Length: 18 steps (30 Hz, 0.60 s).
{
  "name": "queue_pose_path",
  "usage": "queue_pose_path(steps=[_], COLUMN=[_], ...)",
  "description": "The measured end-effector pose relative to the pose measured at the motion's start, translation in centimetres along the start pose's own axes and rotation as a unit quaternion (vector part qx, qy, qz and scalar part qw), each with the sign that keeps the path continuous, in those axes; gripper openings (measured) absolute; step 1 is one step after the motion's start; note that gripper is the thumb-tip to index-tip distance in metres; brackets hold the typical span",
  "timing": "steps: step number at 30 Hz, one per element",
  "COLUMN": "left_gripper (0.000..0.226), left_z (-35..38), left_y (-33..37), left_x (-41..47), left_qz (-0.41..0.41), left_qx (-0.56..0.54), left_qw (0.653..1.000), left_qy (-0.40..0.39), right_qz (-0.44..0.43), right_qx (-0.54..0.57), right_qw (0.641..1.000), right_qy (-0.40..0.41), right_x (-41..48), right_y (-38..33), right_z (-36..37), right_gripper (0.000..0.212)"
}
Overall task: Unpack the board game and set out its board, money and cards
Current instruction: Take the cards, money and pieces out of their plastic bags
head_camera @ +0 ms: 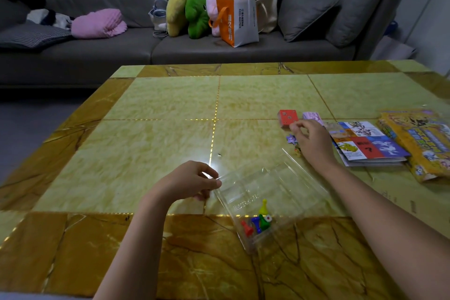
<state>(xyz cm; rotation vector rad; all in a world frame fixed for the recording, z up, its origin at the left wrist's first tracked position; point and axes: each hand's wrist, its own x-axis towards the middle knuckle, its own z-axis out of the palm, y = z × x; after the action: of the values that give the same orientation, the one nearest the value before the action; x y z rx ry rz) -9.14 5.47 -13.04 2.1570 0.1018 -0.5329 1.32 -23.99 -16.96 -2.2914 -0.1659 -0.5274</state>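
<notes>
My left hand (192, 180) pinches the far left corner of a clear plastic tray (267, 190) lying tilted on the table. Red, blue, green and yellow pawns (257, 221) and a die sit in the tray's near end. My right hand (310, 140) hovers with curled fingers over a small pile of purple cards (291, 139), just in front of a red card deck (288, 118) and a stack of pink money (313, 116). Whether it holds a card is hidden. The folded board (365, 141) lies to the right, beside the yellow game box (418, 143).
The marble-patterned table (158, 117) stretches wide to the left and far side. A grey sofa (121, 56) behind it carries plush toys, an orange and white bag (237, 19), cushions and a pink blanket. The table's near edge runs under my forearms.
</notes>
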Motion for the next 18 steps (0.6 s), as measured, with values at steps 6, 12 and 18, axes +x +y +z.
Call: queue_pose_path(steps=[6, 12, 18], left_gripper=[0.022, 0.021, 0.019], left_z=[0.1, 0.3, 0.5], left_y=[0.2, 0.2, 0.2], left_x=[-0.2, -0.2, -0.2], left_qz=[0.001, 0.001, 0.007], left_qx=[0.003, -0.003, 0.006], left_qw=[1.000, 1.000, 1.000], left_qy=[0.001, 0.007, 0.015], right_qz=[0.081, 0.135, 0.143], right_qx=[0.071, 0.124, 0.142], right_qw=[0.994, 0.980, 0.970], right_qy=[0.013, -0.083, -0.138], right_x=[-2.7, -3.4, -2.3], right_y=[-0.4, -0.3, -0.7], right_z=[-1.5, -2.3, -1.7], right_gripper=[0.036, 0.045, 0.035])
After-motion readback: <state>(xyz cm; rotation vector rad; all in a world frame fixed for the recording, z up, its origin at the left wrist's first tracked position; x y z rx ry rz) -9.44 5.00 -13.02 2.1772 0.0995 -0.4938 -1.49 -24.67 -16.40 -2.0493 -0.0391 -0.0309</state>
